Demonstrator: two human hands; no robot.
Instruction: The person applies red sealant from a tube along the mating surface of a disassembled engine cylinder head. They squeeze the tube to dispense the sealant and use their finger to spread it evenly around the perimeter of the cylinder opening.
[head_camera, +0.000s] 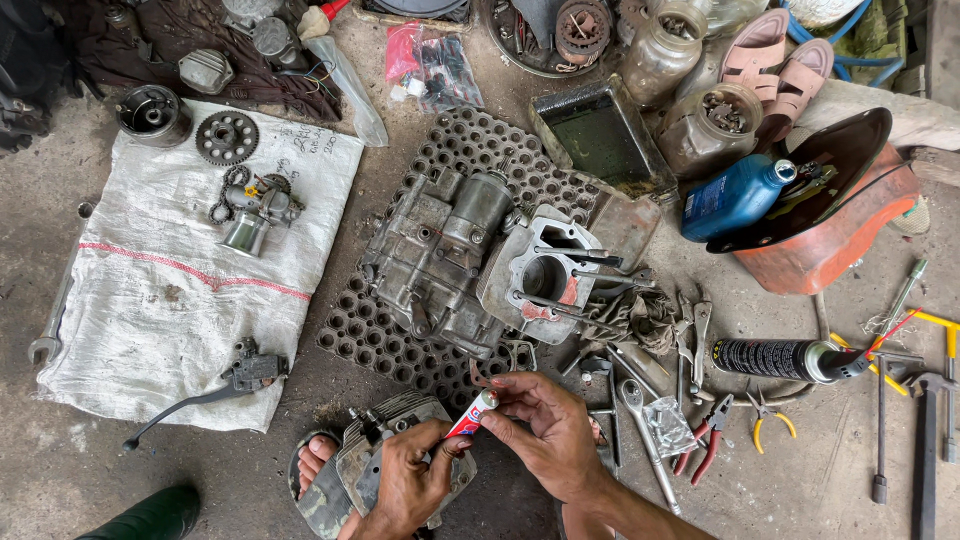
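Nearest the camera, the left hand (408, 482) curls upward with fingers closed around the lower end of a small red and white tube (470, 414). The right hand (545, 432) reaches in from the right, wrist bent, its fingertips pinched shut on the tube's top end. The tube sits tilted between both hands, just in front of the engine block (478, 262). Under the left hand lies a finned cylinder head (375, 455). The engine block rests on a perforated rubber mat (380, 335). Left of the block lies a white sack (170, 290); right of it, a black spray can (780, 358) and a blue oil bottle (735, 197).
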